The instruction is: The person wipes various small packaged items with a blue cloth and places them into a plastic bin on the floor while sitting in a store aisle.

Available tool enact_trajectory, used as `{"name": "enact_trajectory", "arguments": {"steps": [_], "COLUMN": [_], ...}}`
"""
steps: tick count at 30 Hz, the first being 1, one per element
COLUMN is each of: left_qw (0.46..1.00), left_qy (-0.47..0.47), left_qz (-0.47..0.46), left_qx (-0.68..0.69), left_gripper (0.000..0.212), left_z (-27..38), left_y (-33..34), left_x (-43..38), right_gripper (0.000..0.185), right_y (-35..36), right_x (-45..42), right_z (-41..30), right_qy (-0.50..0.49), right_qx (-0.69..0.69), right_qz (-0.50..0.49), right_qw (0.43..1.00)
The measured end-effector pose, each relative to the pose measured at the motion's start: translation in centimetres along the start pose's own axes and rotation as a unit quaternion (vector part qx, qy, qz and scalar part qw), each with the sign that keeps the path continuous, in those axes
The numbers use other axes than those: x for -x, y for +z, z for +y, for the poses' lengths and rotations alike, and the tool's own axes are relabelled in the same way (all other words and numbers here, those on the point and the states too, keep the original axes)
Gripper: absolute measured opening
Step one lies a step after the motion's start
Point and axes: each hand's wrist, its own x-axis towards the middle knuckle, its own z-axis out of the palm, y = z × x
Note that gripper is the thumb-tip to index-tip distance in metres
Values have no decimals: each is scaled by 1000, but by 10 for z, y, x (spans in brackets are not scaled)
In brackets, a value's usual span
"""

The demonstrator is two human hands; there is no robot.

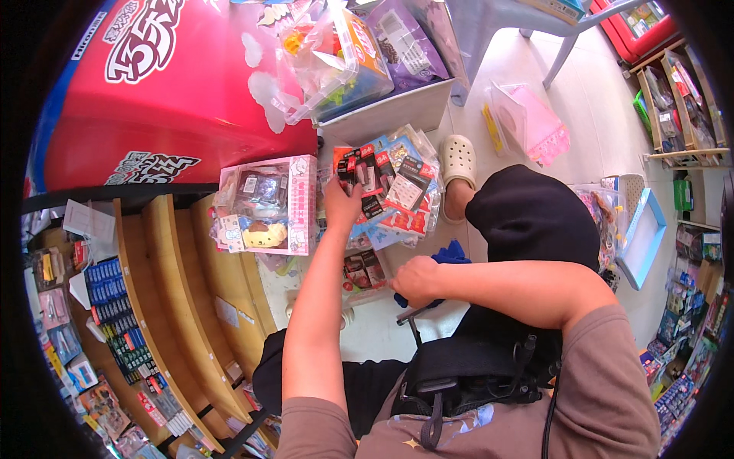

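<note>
My left hand point(343, 201) has its fingers on small dark packets point(348, 172) at the left edge of a pile of flat plastic-packed goods point(408, 192); whether it grips one is hidden. My right hand point(414, 280) is curled around a dark blue cloth point(452, 253), which shows above and below the fist. Left of the pile stands a pink box point(301, 201) with a clear window and a yellow plush face point(264, 234) at its front. Below the pile, between my hands, lies a clear container point(367, 292) with dark packets in it.
A white box point(390, 106) holding a clear plastic tub point(344, 69) stands beyond the pile, beside a red display point(229, 86). Wooden shelves point(172, 298) run along the left. A pink item in clear plastic point(527, 120) and a light blue tray point(642, 238) lie on the floor to the right.
</note>
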Motion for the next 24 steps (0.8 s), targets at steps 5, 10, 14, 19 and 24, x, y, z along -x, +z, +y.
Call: {"name": "enact_trajectory", "arguments": {"steps": [5, 10, 14, 19, 24], "left_qw": [997, 998, 999, 999, 995], "left_qy": [-34, -8, 3, 23, 58], "left_qz": [-37, 11, 22, 44, 86], "left_qx": [-53, -57, -28, 7, 3], "left_gripper": [56, 56, 53, 48, 50], "left_z": [0, 11, 19, 13, 3], "left_y": [1, -6, -10, -16, -22], "left_x": [8, 15, 17, 28, 72], "right_gripper": [26, 26, 26, 26, 31], "right_y": [1, 3, 2, -3, -4], "right_x": [-1, -3, -1, -6, -15], "right_z": [2, 3, 4, 1, -5], "right_qy": [-7, -6, 6, -1, -6], "right_qx": [-1, 1, 1, 25, 50], "right_qz": [-3, -2, -20, -42, -43], "right_qw": [1000, 1000, 1000, 999, 998]}}
